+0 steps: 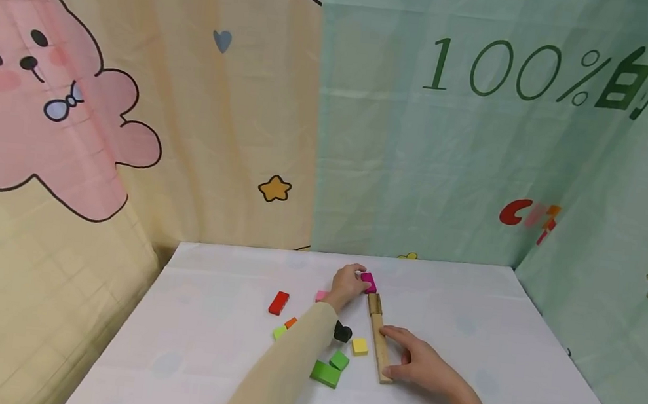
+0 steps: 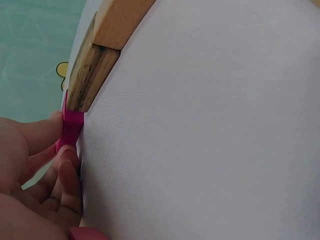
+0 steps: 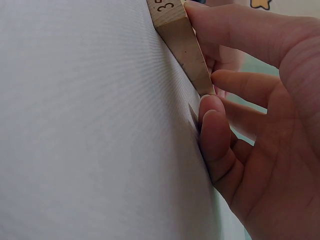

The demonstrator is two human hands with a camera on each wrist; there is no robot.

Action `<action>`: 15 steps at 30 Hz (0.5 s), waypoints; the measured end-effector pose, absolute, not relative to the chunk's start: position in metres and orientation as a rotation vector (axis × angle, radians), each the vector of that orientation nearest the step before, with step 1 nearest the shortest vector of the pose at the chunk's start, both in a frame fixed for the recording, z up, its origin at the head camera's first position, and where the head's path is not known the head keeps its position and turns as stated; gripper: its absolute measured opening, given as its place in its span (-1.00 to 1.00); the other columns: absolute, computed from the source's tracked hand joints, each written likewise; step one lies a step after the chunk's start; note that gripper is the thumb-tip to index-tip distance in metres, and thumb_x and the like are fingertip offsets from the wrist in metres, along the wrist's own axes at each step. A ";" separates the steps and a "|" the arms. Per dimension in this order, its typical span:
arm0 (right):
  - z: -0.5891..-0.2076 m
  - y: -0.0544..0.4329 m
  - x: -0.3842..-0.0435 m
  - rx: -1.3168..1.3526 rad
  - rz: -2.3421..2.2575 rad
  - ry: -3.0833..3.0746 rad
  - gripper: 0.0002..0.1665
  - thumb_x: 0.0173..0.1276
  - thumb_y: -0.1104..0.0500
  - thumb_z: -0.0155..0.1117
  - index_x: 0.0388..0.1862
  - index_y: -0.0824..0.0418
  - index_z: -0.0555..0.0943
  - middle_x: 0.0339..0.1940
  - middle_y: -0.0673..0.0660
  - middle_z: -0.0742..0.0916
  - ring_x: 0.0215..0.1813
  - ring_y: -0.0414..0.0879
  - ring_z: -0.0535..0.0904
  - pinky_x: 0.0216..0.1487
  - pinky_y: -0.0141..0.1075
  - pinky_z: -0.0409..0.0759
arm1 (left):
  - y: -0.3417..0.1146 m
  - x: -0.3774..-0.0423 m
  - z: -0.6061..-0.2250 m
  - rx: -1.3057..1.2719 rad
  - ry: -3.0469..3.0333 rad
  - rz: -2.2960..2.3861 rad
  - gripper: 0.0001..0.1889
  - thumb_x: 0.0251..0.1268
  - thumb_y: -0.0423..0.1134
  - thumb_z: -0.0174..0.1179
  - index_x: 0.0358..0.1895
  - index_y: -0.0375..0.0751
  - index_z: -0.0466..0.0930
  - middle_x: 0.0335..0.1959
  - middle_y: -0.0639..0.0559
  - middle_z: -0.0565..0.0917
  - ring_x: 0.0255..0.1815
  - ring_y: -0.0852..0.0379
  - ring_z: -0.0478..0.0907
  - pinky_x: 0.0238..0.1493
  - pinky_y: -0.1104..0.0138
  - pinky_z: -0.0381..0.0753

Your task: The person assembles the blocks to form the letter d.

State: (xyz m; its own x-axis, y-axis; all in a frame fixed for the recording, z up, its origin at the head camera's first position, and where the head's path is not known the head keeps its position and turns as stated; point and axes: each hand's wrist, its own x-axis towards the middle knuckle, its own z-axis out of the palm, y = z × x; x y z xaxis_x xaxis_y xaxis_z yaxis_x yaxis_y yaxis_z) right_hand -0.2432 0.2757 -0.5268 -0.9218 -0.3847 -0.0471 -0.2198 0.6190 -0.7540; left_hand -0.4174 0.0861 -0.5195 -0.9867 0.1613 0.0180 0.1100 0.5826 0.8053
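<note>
A beige sleeve leads over a white table to the left hand, fingers pinching a magenta block at the far end of a wooden strip, while the right hand, thumb and forefinger spread apart, touches its right side.

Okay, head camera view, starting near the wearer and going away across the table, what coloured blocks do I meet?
Near to far: larger green block, smaller green block, yellow block, orange block, red block, magenta block. The light green block and pink block overlap others in depth, so I leave them out.
</note>
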 end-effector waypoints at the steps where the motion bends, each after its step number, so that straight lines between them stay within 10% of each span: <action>1: -0.527 0.275 -0.243 -0.499 -1.186 2.639 -0.03 0.21 -0.11 0.53 0.54 0.06 0.34 0.49 0.19 0.39 -0.42 -0.15 0.44 -0.41 -0.32 0.44 | 0.086 -0.417 -0.519 0.232 2.741 1.388 -0.62 0.26 -0.22 0.42 0.14 -0.14 0.66 -0.42 0.06 0.58 -0.40 0.16 0.46 -0.32 0.36 0.51; 15: -0.526 0.273 -0.242 -0.478 -1.196 2.638 -0.02 0.19 -0.09 0.54 0.54 0.06 0.34 0.49 0.20 0.39 -0.41 -0.15 0.44 -0.40 -0.32 0.43 | 0.084 -0.415 -0.523 0.348 2.747 1.343 -0.60 0.32 -0.19 0.38 0.20 -0.14 0.66 -0.39 0.09 0.60 -0.36 0.19 0.46 -0.28 0.37 0.49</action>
